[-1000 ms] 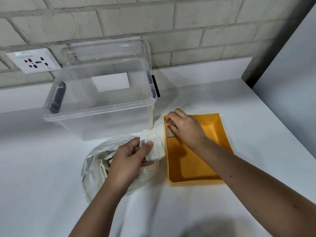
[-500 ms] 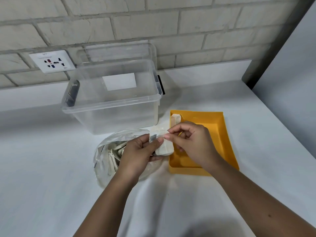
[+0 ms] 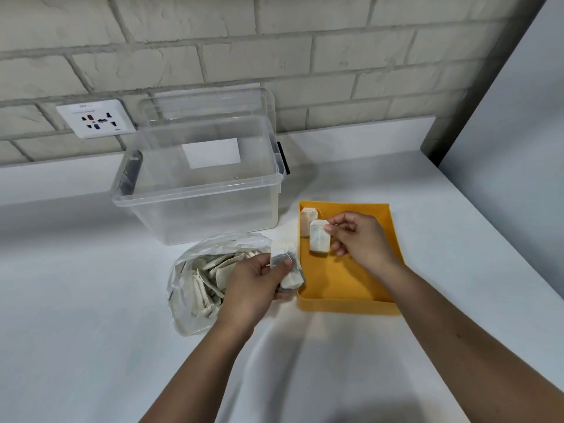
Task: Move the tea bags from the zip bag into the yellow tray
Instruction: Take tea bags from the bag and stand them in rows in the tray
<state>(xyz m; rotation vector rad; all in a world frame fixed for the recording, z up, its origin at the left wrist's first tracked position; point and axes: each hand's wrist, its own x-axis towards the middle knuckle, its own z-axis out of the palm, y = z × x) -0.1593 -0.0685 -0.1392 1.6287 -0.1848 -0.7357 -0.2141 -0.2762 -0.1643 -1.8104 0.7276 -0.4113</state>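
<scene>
A clear zip bag (image 3: 189, 288) lies open on the white table, with several pale tea bags inside. My left hand (image 3: 253, 282) grips a small bunch of tea bags (image 3: 287, 264) just right of the bag's mouth, beside the tray's left wall. The yellow tray (image 3: 345, 297) sits to the right. One tea bag (image 3: 306, 222) leans in its far left corner. My right hand (image 3: 360, 239) pinches another tea bag (image 3: 319, 241) by its edge, low over the tray's left side.
A big clear plastic box (image 3: 198, 181) stands open behind the zip bag, its lid propped against the brick wall. A wall socket (image 3: 95, 119) is at the back left. A grey panel (image 3: 518, 123) bounds the table on the right.
My right hand took one tea bag from the bunch in my left hand and carried it right, over the tray. My left hand stayed by the zip bag with the bunch.
</scene>
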